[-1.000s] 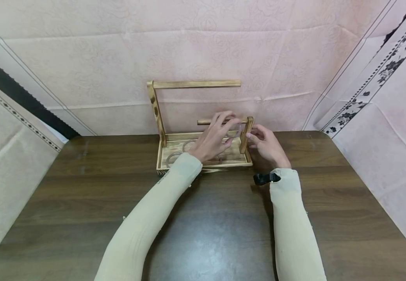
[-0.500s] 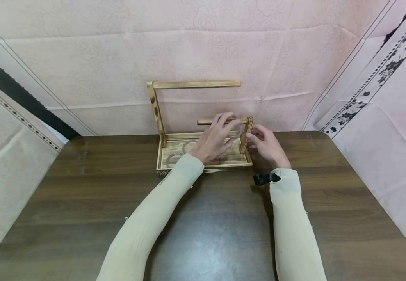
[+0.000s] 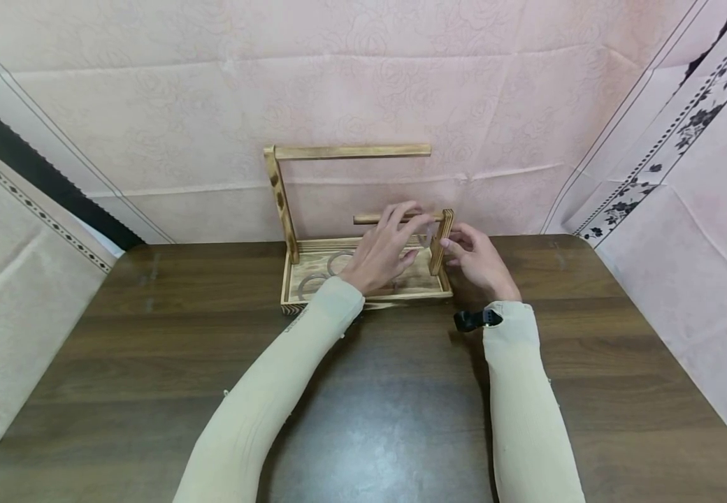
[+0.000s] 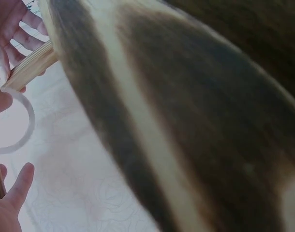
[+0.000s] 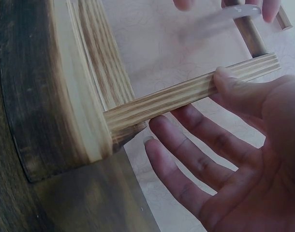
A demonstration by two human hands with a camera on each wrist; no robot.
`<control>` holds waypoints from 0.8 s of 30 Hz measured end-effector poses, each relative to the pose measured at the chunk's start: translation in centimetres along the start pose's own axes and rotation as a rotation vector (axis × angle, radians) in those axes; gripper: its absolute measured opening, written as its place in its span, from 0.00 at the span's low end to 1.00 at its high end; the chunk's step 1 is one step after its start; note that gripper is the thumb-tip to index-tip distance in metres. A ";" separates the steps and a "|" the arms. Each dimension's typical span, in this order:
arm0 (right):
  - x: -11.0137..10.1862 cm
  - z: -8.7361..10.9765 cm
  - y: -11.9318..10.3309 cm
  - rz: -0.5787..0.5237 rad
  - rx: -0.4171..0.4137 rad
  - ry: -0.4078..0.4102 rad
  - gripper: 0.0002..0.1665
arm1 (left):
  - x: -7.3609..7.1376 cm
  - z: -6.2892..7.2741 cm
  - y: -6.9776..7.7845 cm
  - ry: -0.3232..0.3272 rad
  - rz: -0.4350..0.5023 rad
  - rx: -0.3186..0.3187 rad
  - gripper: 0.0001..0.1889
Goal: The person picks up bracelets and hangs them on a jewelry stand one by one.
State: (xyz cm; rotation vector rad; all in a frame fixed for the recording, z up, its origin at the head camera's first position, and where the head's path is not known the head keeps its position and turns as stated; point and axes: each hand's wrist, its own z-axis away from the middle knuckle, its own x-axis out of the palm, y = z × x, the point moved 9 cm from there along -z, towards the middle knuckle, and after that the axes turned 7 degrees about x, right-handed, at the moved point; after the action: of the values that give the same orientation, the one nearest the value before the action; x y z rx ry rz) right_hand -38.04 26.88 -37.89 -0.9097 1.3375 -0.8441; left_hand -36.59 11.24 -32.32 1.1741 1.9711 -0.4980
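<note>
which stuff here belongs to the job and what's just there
Part of the job, apparently:
left hand
pale ring beside it
lower bar
right hand, pinching short post
rings in wooden tray

Just there:
tabletop
patterned cloth
black wrist device

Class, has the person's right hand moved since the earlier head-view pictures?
No: the right hand stays at the short wooden post, with no visible shift either way against it.

Centre of frame: one tray (image 3: 407, 297); two posts (left post (image 3: 282, 206), right post (image 3: 442, 241)); two bars (upper bar (image 3: 351, 151), lower bar (image 3: 367, 219)); two hands (left hand (image 3: 379, 255), right hand (image 3: 478, 264)). Rings, three countable from where I stand: near ring (image 3: 299, 288), far ring (image 3: 328, 263), third ring (image 4: 31, 116); any under the left hand cannot be told. Lower frame: two sleeves (left sleeve (image 3: 263, 398), right sleeve (image 3: 530, 405)), one table (image 3: 118, 384).
</note>
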 end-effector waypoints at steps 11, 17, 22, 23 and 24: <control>0.0 0.0 0.2 0.014 0.016 0.002 0.22 | -0.6 1.2 -0.1 0.014 0.002 0.027 0.34; -0.1 -0.1 0.4 0.026 0.024 0.008 0.22 | -1.2 2.0 0.2 0.023 0.017 0.067 0.32; -0.1 -0.1 0.4 0.025 0.031 0.004 0.22 | -1.7 2.5 0.4 0.012 0.009 0.086 0.32; -0.1 -0.1 0.4 0.028 0.027 0.004 0.22 | -1.8 2.6 0.5 0.011 0.005 0.092 0.32; -0.2 -0.1 0.3 0.030 0.024 0.004 0.23 | -1.9 2.7 0.6 0.011 0.002 0.099 0.32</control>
State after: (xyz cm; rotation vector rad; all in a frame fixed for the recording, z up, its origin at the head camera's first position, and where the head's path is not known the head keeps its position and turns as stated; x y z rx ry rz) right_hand -38.14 27.15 -38.14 -0.8678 1.3388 -0.8379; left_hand -34.38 8.71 -32.55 1.2419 1.9730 -0.5951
